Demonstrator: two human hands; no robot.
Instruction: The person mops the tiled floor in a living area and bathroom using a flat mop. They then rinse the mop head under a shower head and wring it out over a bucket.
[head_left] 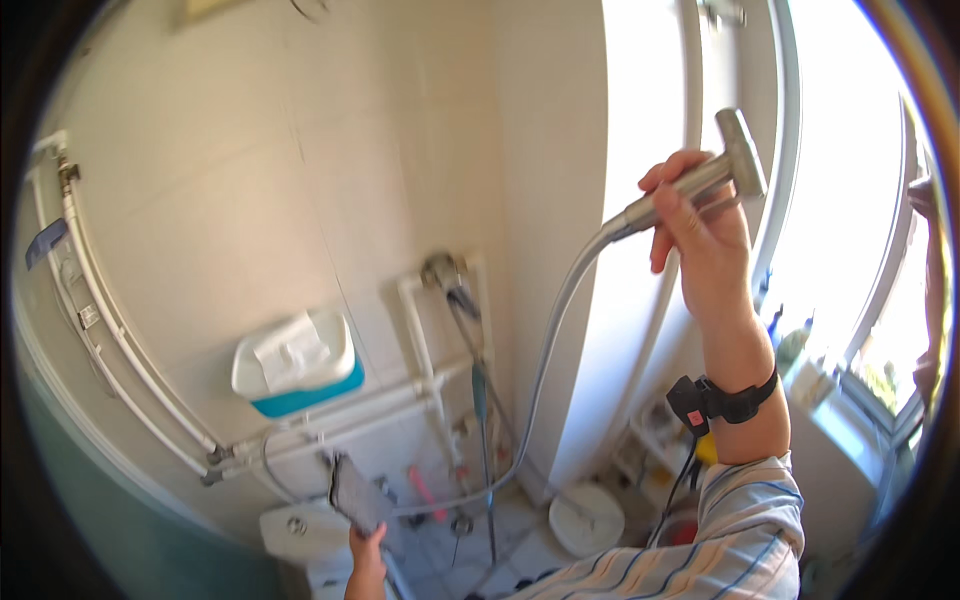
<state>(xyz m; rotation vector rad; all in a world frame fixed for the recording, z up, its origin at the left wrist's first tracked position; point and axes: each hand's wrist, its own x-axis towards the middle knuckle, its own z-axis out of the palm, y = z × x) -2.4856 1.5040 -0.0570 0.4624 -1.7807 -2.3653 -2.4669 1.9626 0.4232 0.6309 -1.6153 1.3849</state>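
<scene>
My right hand (690, 215), raised at the right, is closed around the handle of a metal handheld sprayer (742, 158) with a T-shaped head. From the handle a grey flexible hose (545, 375) curves down toward the floor. Low in the view, my left hand (367, 565) grips a grey, flat, rectangular mop-like head (357, 494), held tilted upward. A pale pole shows just beside that hand. I cannot make out exactly how the fingers of the left hand sit on it.
White pipes (330, 430) run along the tiled wall, with a blue and white tissue box (300, 365) above them. A white toilet tank (295, 530) stands below. A round white lid (586, 520) lies on the floor near a shelf. A bright window (850, 150) is at the right.
</scene>
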